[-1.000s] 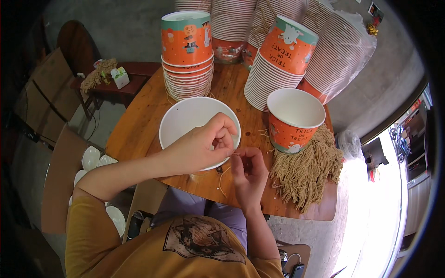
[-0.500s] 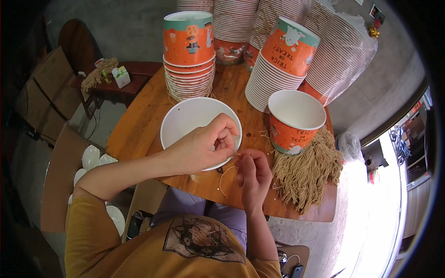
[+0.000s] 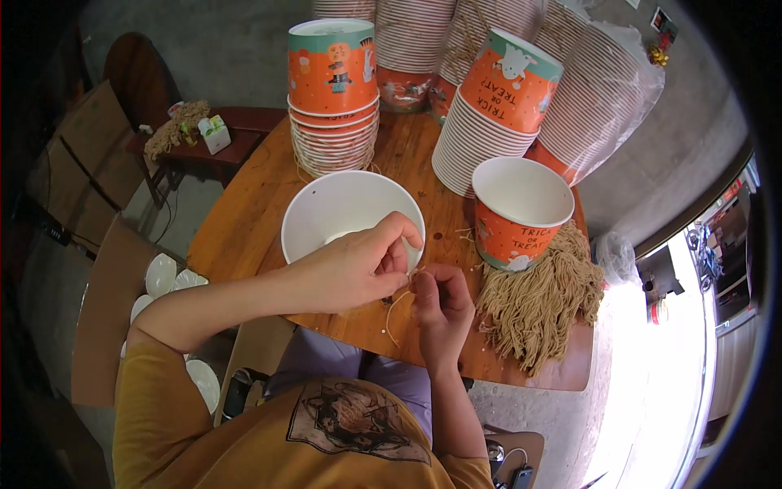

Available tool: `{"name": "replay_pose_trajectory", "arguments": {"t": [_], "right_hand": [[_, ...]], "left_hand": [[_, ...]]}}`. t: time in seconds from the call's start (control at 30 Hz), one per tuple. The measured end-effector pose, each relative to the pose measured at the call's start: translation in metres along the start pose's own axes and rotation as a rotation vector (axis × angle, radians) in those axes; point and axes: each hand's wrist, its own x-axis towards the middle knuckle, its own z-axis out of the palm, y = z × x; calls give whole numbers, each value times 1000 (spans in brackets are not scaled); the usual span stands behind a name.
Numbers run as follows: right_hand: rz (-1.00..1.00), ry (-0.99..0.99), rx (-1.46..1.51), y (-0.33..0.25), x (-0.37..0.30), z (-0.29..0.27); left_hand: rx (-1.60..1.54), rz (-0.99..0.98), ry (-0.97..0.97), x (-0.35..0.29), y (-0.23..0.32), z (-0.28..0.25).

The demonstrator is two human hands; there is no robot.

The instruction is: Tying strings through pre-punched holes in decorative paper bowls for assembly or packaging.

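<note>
Since a second before, both hands had hardly shifted; the right hand (image 3: 440, 303) had edged slightly closer to the left, and the white paper bowl (image 3: 346, 213) had stayed put.

Left hand (image 3: 358, 262) was curled over the near rim of the white paper bowl, thumb and forefinger pinched on the top end of a short tan cord (image 3: 397, 308). Right hand, just right of that rim, was closed to a pinch on the same cord, whose loose tail hung down in front of the wooden table (image 3: 244, 224) edge.

Judged by its look, the cord was light, limp and thin, likely to slip unless nipped near its end between fingertips. The bowl seemed light and thin-walled, easily dented, best held at its rolled rim.

Right of the bowl stood an orange printed bowl (image 3: 521, 213); beyond that lay a heap of tan cords (image 3: 542, 300).
</note>
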Motion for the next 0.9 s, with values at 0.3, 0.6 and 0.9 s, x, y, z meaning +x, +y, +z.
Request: {"name": "replay_pose_trajectory", "arguments": {"t": [0.3,0.6,0.9], "right_hand": [[-36,-10,5,4,-1,-2],[-220,-40,-234,16,-7,-11],[-175,-34,-244,-3,-14,-5]], "left_hand": [[188,54,116,-1,-2,2],[455,208,163,-2,-3,1],[369,138,137,-5,1,-2]]}}
